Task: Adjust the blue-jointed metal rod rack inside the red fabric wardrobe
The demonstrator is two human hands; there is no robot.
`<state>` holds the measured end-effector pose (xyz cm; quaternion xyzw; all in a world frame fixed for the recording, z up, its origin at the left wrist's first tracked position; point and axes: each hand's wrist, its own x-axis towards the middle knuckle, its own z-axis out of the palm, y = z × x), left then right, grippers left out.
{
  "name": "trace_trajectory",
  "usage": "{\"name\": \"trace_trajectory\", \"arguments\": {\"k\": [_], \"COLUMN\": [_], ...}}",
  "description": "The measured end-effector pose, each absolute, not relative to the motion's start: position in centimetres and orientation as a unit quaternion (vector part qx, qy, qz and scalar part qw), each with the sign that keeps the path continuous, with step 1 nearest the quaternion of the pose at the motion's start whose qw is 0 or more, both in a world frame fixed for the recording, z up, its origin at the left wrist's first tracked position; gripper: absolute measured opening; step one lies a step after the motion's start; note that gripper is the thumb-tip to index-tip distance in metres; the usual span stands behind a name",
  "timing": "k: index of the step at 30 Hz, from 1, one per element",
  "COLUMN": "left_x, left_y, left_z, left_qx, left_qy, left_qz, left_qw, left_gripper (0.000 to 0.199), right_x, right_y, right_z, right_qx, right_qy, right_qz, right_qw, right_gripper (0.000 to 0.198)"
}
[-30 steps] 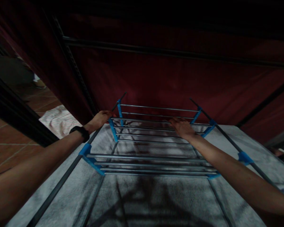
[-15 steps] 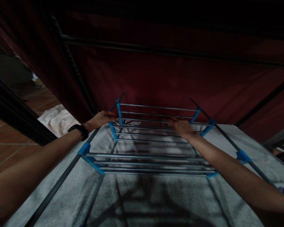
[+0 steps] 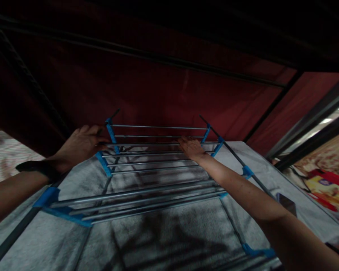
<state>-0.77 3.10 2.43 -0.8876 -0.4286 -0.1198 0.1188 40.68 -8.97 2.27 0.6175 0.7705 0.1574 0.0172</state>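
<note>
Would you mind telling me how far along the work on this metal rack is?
Three tiers of rods already sit in their blue connectors. In hand: the left hand at the rack's left pole, the right hand on an upper rod. Pole tops stand bare above.

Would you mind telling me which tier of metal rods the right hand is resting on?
The right hand rests on the middle tier; the far tier and near tier go untouched by it.

Both bare arms are reaching forward toward twelve o'clock. The left hand (image 3: 80,145) is lying palm down, fingers loosely curled; the right hand (image 3: 190,147) is stretching flat.
</note>
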Motion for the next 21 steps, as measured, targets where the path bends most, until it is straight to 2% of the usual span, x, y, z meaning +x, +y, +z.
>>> {"name": "trace_trajectory", "arguments": {"k": [5,13,17,21], "left_x": [-0.8,-0.7,-0.4,-0.3], "left_y": [3.2,3.6,2.9,2.2], "left_z": [2.6,2.5,2.9,3.0], "left_qx": [-0.907,-0.906,-0.895,-0.890], "left_qy": [-0.412,-0.413,-0.425,-0.435], "left_qz": [-0.059,-0.028,-0.064,-0.082], "left_qw": [0.063,0.084,0.121,0.109], "left_gripper": [0.039,0.039,0.042,0.040], "right_x": [40.8,41.0,41.0,40.9], "right_y": [-8.9,-8.9,-8.9,-9.1], "right_z": [2.3,2.0,2.1,2.2], "right_qx": [0.615,0.612,0.617,0.627], "right_qy": [0.772,0.773,0.768,0.762], "right_qz": [0.163,0.164,0.173,0.162], "right_qw": [0.015,0.028,0.015,0.013], "right_gripper": [0.027,0.032,0.032,0.031]}}
